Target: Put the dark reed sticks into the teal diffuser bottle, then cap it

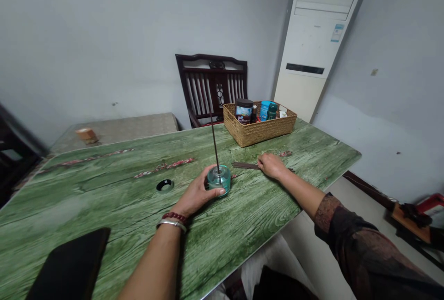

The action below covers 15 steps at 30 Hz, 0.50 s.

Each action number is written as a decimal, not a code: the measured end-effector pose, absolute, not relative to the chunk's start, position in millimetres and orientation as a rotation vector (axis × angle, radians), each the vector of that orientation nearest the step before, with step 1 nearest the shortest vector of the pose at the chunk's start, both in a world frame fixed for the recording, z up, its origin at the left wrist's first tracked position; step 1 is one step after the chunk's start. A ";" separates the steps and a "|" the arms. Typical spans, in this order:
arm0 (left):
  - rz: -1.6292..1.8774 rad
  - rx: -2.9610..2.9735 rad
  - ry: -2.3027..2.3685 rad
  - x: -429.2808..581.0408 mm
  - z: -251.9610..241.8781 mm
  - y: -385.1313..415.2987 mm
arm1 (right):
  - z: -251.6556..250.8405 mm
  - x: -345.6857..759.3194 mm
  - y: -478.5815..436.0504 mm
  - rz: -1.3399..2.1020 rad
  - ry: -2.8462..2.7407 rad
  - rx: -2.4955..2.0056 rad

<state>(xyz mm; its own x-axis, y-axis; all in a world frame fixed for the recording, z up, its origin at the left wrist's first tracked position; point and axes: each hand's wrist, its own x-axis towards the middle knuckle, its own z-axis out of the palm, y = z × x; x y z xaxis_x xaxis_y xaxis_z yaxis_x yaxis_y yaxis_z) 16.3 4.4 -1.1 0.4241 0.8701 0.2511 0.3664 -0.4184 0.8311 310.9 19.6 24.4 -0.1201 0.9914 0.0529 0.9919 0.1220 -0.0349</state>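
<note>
A small teal glass bottle [225,182] stands on the green wood-patterned table [138,217], with one thin dark stick [214,145] rising from its mouth. My left hand [201,191] is wrapped round the bottle from the left, thumb at the front. To the right, several dark sticks [244,166] lie in a bundle on the table. My right hand [270,165] rests over the bundle with its fingers pinched together at the sticks; the fingertips are partly hidden. A black ring-shaped cap [164,185] lies left of the bottle.
Behind the hands, a woven basket [265,132] holds jars and bottles. A dark flat object [69,263] lies at the near left. A dark wooden chair [215,82] stands beyond the table, and an orange-brown object [86,134] sits on a surface at the back left.
</note>
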 end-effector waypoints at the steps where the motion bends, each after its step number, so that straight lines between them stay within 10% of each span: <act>1: 0.912 1.976 1.047 16.0 -1.2 4.1 | 24.7 310.8 19.3 -0.012 -2.312 -2.034; 15: 0.874 1.891 1.058 15.2 1.3 -0.8 | 27.3 317.0 21.6 0.070 -2.478 -1.933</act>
